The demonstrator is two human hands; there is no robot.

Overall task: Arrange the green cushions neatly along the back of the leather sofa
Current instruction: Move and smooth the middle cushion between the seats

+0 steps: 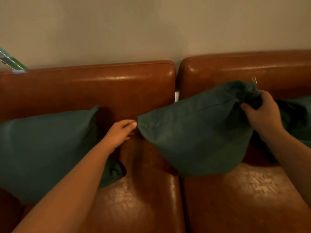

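Note:
A brown leather sofa [117, 86] fills the view, with two back sections split by a gap. A dark green cushion [193, 132] hangs tilted across that gap, its lower edge touching the seat. My right hand [264, 111] is shut on its bunched upper right corner. My left hand [120, 133] pinches or touches its left corner; the fingertips meet the fabric. A second green cushion [43, 148] leans against the left back section, partly under my left forearm. A third green cushion [297, 118] shows at the right edge, mostly hidden behind my right arm.
A plain beige wall [151, 27] rises behind the sofa. A green patterned object [11, 59] pokes up behind the sofa back at the far left. The shiny seat cushions [244, 190] lie bare in front.

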